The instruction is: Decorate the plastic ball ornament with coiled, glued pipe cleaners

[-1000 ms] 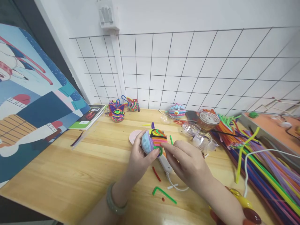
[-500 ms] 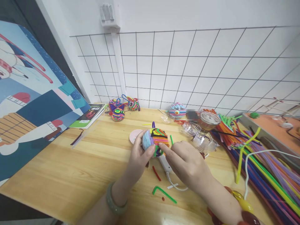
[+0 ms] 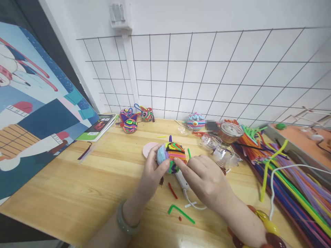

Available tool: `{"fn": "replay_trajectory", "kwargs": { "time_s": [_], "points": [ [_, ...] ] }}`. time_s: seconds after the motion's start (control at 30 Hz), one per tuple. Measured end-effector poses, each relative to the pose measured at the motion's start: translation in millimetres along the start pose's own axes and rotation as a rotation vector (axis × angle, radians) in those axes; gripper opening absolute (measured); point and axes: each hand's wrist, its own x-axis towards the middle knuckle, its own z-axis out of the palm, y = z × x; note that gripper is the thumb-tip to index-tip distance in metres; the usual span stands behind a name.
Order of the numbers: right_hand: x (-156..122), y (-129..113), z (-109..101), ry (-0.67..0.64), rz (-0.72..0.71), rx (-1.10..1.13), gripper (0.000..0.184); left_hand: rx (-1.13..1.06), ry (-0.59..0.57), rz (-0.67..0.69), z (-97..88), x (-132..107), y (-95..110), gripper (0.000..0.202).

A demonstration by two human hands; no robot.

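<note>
My left hand is closed around a ball-shaped ornament covered in coloured pipe cleaners, light blue at the left and striped in orange, yellow, black and green. A purple loop rises from its top, and a dark tassel hangs below. Against the striped front rests the extended index fingertip of my right hand. Its other fingers are curled in, and anything inside them is hidden. Under the ornament lies a white corded device, partly covered. Close by are a red pipe-cleaner piece and a bent green one.
Finished ornaments stand at the back left near a book. A pink dish sits behind my left hand. Clear plastic shells and bundled pipe cleaners occupy the right, crossed by a white cable. A large illustrated board leans at left.
The ornament has tipped slightly in my left hand, with its purple loop a little lower. My right index finger has shifted marginally left along its surface.
</note>
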Motion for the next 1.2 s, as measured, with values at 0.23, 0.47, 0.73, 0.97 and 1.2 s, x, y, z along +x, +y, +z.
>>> {"fn": "replay_trajectory", "kwargs": {
  "time_s": [0.23,0.47,0.73,0.97,1.2],
  "points": [
    [0.3,-1.4,-0.2,-0.009,0.0,-0.001,0.03,-0.004,0.021,-0.025,-0.8,1.6,-1.4,0.04],
    [1.1,-1.9,-0.4,-0.034,0.008,-0.009,0.03,0.017,0.049,-0.064,0.3,1.9,0.4,0.043],
    [1.0,-2.2,-0.2,-0.036,0.012,0.0,0.031,0.011,0.045,-0.074,1.9,2.4,3.4,0.044],
    [0.9,-2.4,0.4,-0.037,0.014,-0.022,0.03,0.008,0.024,-0.061,1.6,2.2,3.3,0.043],
    [1.8,-2.8,-0.4,-0.037,0.02,-0.005,0.031,0.006,0.023,-0.054,0.1,2.5,0.4,0.041]
  ]
}}
